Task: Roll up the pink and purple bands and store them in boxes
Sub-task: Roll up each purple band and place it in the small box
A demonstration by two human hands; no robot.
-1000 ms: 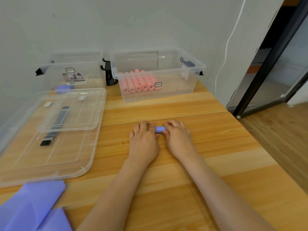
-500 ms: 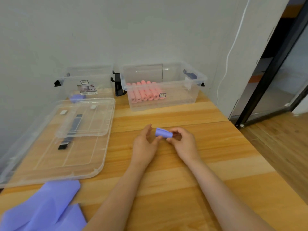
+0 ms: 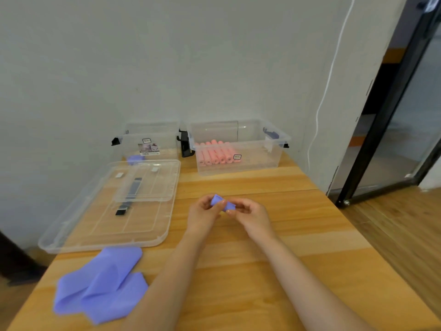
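Tight purple roll (image 3: 222, 203) between hands

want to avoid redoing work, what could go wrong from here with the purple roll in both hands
The purple roll is pinched only by fingertips of the left hand and right hand above the table; a loosened grip could let it unroll. It likely belongs in the left box, whose opening lies behind the lids, so the reach could knock them.
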